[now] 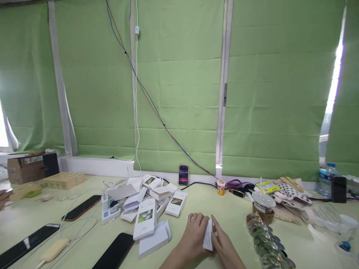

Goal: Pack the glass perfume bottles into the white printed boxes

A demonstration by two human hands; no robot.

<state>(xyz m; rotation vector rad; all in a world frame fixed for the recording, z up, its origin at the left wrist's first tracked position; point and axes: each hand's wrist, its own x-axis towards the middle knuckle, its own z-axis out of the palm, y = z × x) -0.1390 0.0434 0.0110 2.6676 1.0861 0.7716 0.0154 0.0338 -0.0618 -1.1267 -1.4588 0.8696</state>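
Near the front middle of the table, my left hand [195,232] lies with its fingers curled over a small white block with fine grey lines [208,236]. I cannot tell whether this is a stack of cards or a small box. My right hand [222,239] grips the block from the right, its thumb and fingers along that side. Both palms and most of the block are hidden. Left of my hands lie several white cartons, one with a flower picture [145,217] and an opened one [155,239] in front of it.
Phones lie to the left, one black phone [114,251] near the front edge, with a power strip [110,213] and white cables. On the right are a row of shiny packets [265,241], a plastic cup [263,205] and a bottle [327,181]. An orange tub [220,187] stands behind.
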